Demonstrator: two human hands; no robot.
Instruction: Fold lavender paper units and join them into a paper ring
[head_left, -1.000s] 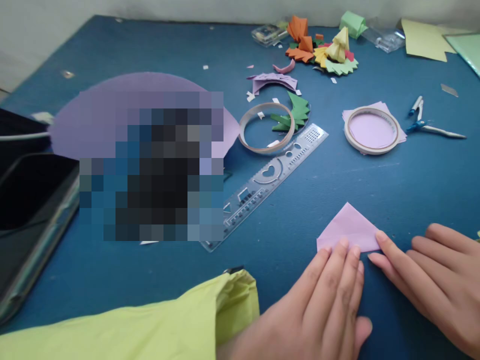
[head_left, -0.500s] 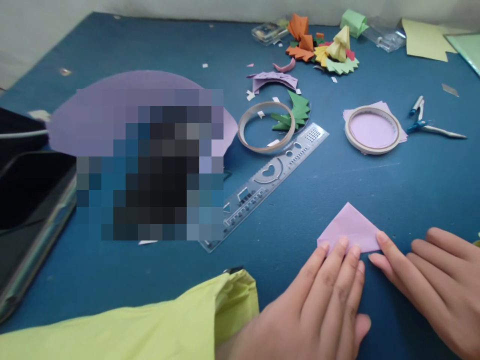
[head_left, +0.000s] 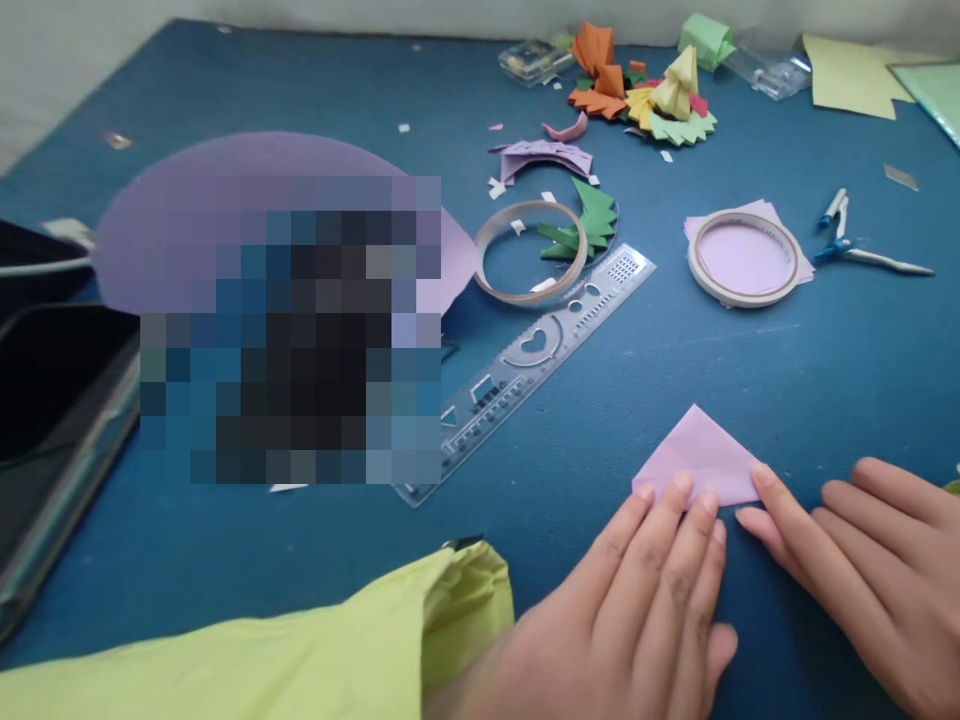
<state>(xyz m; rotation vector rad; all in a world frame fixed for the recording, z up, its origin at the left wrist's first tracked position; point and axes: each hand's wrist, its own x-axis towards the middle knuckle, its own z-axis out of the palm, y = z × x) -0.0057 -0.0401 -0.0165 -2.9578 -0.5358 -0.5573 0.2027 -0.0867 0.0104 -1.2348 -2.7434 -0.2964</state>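
Note:
A small lilac sheet of paper [head_left: 694, 447], folded to a triangle with its tip pointing away from me, lies on the blue table. My left hand [head_left: 645, 610] rests flat, its stretched fingertips pressing along the near edge of the triangle and covering part of it. On the paper's right corner sits the index fingertip of my right hand [head_left: 877, 570]. That hand's thumb lies just below the corner, apart from the index finger, and its other fingers are loosely bent. Neither hand is closed round anything.
Beyond the paper lie a clear ruler [head_left: 536, 370], a tape roll [head_left: 487, 285], another roll [head_left: 705, 285] on lilac sheets, and a blue-and-white compass [head_left: 844, 250]. Folded paper pieces [head_left: 596, 50] stand at the back. A purple paper shape [head_left: 225, 170] and a dark device [head_left: 45, 400] are left.
The view has shifted very slightly, so the table things sit a little farther left. Both hands keep their places on the folded paper.

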